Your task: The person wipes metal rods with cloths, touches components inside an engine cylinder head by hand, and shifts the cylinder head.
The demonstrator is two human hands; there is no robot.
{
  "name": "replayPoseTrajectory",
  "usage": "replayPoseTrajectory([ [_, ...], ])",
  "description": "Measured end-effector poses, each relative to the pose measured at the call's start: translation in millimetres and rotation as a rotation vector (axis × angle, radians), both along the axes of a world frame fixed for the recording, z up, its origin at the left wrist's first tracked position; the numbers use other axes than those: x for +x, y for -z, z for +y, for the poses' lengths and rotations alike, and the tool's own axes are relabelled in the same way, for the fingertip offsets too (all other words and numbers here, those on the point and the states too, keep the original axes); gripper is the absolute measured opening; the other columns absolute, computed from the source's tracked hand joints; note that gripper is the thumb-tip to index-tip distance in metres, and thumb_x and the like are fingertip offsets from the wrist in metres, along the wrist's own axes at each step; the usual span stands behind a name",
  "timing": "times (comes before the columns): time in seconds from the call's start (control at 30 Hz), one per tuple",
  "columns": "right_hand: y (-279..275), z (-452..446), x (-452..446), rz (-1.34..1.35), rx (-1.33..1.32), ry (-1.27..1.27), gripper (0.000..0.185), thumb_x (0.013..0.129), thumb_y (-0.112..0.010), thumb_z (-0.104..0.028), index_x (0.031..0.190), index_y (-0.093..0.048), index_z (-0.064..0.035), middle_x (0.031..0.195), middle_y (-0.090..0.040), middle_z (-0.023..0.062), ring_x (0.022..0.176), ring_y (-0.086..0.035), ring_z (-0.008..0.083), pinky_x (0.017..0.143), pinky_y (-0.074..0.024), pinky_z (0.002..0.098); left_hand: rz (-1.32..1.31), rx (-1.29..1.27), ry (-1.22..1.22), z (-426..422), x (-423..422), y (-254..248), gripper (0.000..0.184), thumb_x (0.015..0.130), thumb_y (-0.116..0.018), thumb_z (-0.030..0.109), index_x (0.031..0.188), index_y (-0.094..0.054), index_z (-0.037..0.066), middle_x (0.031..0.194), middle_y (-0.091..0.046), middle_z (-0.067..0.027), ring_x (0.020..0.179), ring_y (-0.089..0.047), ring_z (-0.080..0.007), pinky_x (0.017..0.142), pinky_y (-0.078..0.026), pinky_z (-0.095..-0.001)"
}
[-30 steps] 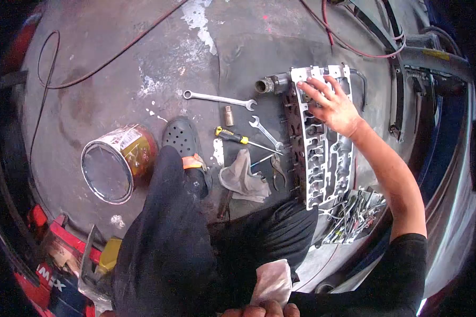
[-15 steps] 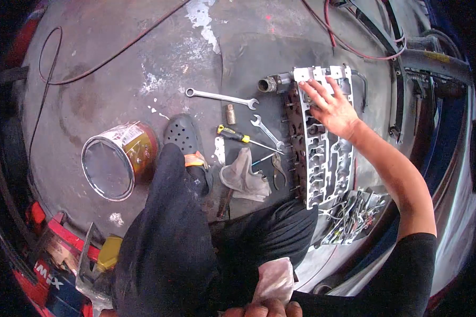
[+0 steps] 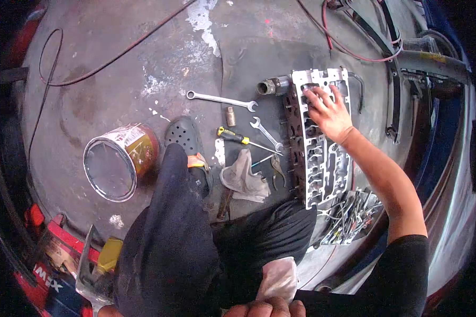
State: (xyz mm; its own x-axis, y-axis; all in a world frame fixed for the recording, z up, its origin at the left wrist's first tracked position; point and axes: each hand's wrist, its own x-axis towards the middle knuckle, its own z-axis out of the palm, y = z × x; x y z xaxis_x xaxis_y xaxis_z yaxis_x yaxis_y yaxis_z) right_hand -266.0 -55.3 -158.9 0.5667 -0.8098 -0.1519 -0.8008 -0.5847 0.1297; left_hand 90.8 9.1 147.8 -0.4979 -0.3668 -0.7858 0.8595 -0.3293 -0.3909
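Note:
My right hand (image 3: pixel 328 113) reaches over the upper part of a metal engine cylinder head (image 3: pixel 314 182), palm down with fingers spread, its fingertips on the head's top face. At the bottom edge my left hand (image 3: pixel 267 308) shows only its curled fingers, closed against a pale cloth (image 3: pixel 278 277). Left of the cylinder head lie a long wrench (image 3: pixel 219 99), a shorter wrench (image 3: pixel 266 133), a socket (image 3: pixel 230 117), a yellow and black screwdriver (image 3: pixel 232 136), pliers (image 3: pixel 277 173) and a grey rag (image 3: pixel 244 178).
A metal can (image 3: pixel 111 169) lies left of my shoe (image 3: pixel 182 136). Several tools fill a tray (image 3: pixel 349 243) below the cylinder head. Red hoses (image 3: pixel 127 48) cross the floor, and a metal frame (image 3: pixel 433 59) stands at right. A red box (image 3: pixel 71 235) is at lower left.
My right hand has shifted slightly down and its fingertips have moved along the cylinder head. The pale cloth and my left hand have moved slightly right.

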Motion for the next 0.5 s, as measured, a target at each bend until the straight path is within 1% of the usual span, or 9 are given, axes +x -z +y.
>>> replayPoseTrajectory([
  [0.03,0.3,0.3,-0.2,-0.004,-0.003,0.001,0.013,0.077,-0.065,-0.022,0.084,-0.070,-0.0118,0.143,-0.047,0.0078,0.129,-0.046,0.0264,0.109,-0.0309,0.0587,-0.001,0.008,0.001,0.4,-0.1,-1.2,0.107,0.060,-0.059,0.087,0.107,-0.053,-0.010,0.119,-0.049,-0.0204,0.117,-0.041,-0.0309,0.110,-0.023,-0.0465],
  [0.17,0.6,0.0,-3.1,0.016,0.052,0.009,0.014,0.079,-0.063,-0.021,0.086,-0.069,-0.0107,0.142,-0.048,0.0084,0.129,-0.046,0.0265,0.110,-0.0317,0.0569,-0.012,0.024,0.006,-2.1,1.5,-3.3,0.106,0.060,-0.060,0.087,0.107,-0.054,-0.009,0.119,-0.049,-0.0203,0.117,-0.042,-0.0308,0.110,-0.024,-0.0465],
  [0.4,-1.7,-2.6,-8.6,-0.005,0.076,-0.013,0.020,0.077,-0.063,-0.020,0.091,-0.069,-0.0087,0.141,-0.049,0.0094,0.128,-0.047,0.0273,0.109,-0.0337,0.0540,-0.034,0.059,0.004,-5.2,0.8,-5.9,0.105,0.060,-0.060,0.086,0.107,-0.055,-0.008,0.119,-0.050,-0.0201,0.116,-0.043,-0.0307,0.110,-0.025,-0.0464],
  [0.47,-4.6,-1.5,-13.7,-0.117,0.050,-0.060,0.023,0.075,-0.063,-0.015,0.096,-0.068,-0.0067,0.137,-0.052,0.0104,0.126,-0.048,0.0290,0.110,-0.0346,0.0514,-0.043,0.083,0.004,-6.3,0.0,-7.7,0.105,0.060,-0.060,0.086,0.107,-0.056,-0.008,0.119,-0.051,-0.0201,0.116,-0.043,-0.0307,0.110,-0.026,-0.0463],
  [0.5,-9.7,0.4,-15.2,-0.114,0.048,-0.054,0.023,0.075,-0.063,-0.015,0.096,-0.068,-0.0067,0.137,-0.052,0.0104,0.126,-0.048,0.0290,0.110,-0.0346,0.0514,-0.057,0.103,-0.002,-6.3,0.0,-9.9,0.104,0.060,-0.060,0.085,0.106,-0.056,-0.008,0.119,-0.051,-0.0201,0.116,-0.043,-0.0307,0.110,-0.026,-0.0463],
])
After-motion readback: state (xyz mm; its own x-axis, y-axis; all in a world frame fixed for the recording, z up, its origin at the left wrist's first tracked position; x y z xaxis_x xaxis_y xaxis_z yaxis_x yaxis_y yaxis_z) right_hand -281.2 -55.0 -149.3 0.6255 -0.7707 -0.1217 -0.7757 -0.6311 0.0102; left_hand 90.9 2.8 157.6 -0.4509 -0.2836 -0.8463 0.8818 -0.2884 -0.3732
